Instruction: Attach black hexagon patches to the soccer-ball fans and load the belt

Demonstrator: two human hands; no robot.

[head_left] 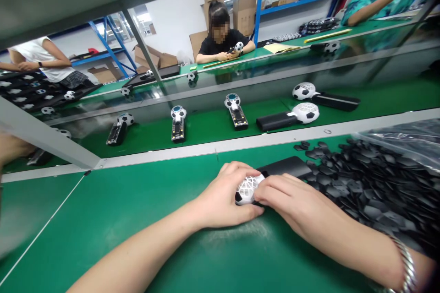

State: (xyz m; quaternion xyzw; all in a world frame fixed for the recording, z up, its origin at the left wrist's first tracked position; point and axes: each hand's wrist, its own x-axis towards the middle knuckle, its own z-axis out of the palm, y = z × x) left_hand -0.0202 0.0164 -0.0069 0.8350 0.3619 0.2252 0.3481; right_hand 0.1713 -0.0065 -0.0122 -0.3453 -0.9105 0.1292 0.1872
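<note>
**A:** ok so what's the ball-headed gadget made of?

**B:** looks like hard plastic tbh. Round white head with an open, web-like lattice and black soccer patches, then a flat, smooth, dark handle, kinda matte. It's on the green tabletop, just left of the pile of black pieces, which are thin, angular and dull. The clear bag over those is wrinkly and shiny.

**A:** which way's it pointing?

**B:** head end toward the wearer and a bit left, handle going away to the right. Long axis is a slant, lying pretty flat.

**A:** and the hands?

**B:** left hand is curled round the head, fingers on the far side, thumb on the near side. Right hand has its fingers bunched together against the head's right side, its wrist turned over. Can't tell if they're pinching a piece, fingertips are mostly hidden.
</note>
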